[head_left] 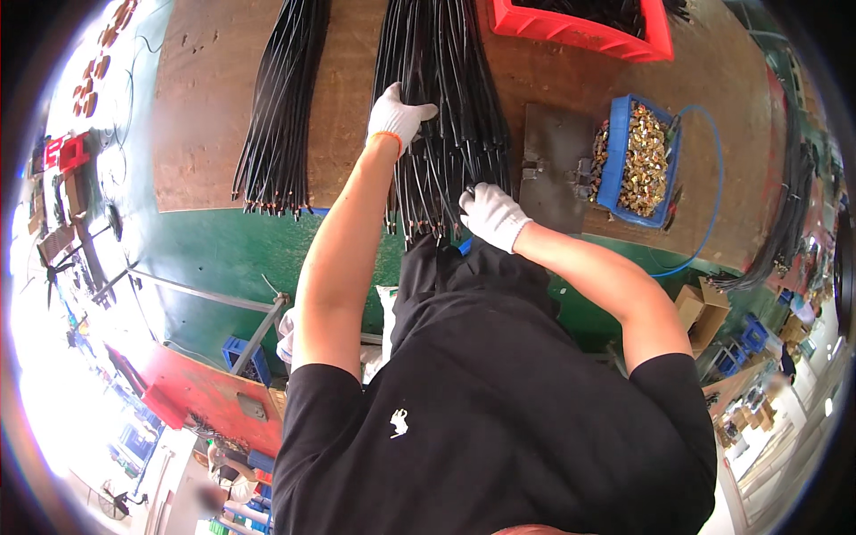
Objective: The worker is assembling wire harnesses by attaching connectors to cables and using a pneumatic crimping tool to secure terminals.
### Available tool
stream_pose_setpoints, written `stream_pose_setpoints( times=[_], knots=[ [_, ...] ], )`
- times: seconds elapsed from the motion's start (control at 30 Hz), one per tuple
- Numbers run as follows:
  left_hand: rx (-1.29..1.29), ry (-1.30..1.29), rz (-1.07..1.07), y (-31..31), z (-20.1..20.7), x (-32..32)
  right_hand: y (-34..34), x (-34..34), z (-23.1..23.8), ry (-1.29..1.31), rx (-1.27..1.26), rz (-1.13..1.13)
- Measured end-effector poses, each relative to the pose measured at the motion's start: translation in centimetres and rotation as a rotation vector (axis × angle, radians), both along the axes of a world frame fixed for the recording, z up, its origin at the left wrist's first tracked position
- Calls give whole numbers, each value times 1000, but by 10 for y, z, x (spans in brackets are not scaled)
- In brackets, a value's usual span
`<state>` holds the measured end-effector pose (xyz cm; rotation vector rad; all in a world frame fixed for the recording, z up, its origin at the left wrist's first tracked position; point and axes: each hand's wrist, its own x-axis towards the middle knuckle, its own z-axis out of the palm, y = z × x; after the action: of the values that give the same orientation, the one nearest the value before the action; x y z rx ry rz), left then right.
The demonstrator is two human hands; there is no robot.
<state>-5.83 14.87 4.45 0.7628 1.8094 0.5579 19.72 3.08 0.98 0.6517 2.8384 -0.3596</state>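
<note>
Left bundle (pixel 290 107) lies untouched | middle bundle (pixel 450 80) being handled — finished share unclear | left fingers (pixel 392 91) spread on it | right fingers (pixel 467 201) curled, can't tell whether grasping

Matt, knitted white cloth covers the left hand (pixel 399 120) and the right hand (pixel 492 216); the black cables (pixel 435 80) under the grip look like smooth plastic with a soft sheen, ending in bare, shiny metal tips (pixel 409 237). Just right of the right hand lies a dark, dull, metal-looking plate (pixel 555 147); farther right, a smooth blue plastic bin (pixel 614 159) holds glossy, brassy metal fittings (pixel 646 156). Beneath the grip, the tabletop (pixel 209 107) is scuffed brown wood
</note>
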Motion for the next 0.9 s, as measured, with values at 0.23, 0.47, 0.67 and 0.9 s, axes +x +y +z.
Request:
stream_pose_setpoints(
  times=[0.23, 0.47, 0.67, 0.9],
  knots=[
    [72, -311, 223, -32, 3, -21, -7, -29, 7, -268, 281, 296],
    [19, -614, 359, -81, 22, -26, 26, -16, 28, 41, -253, 96],
    [-23, -775, 389, -92, 9, -24, 26, 27, 101, 308, -242, -22],
    [-69, -825, 352, -91, -7, -9, 18, 49, 145, 383, -599, -62]
  ],
)
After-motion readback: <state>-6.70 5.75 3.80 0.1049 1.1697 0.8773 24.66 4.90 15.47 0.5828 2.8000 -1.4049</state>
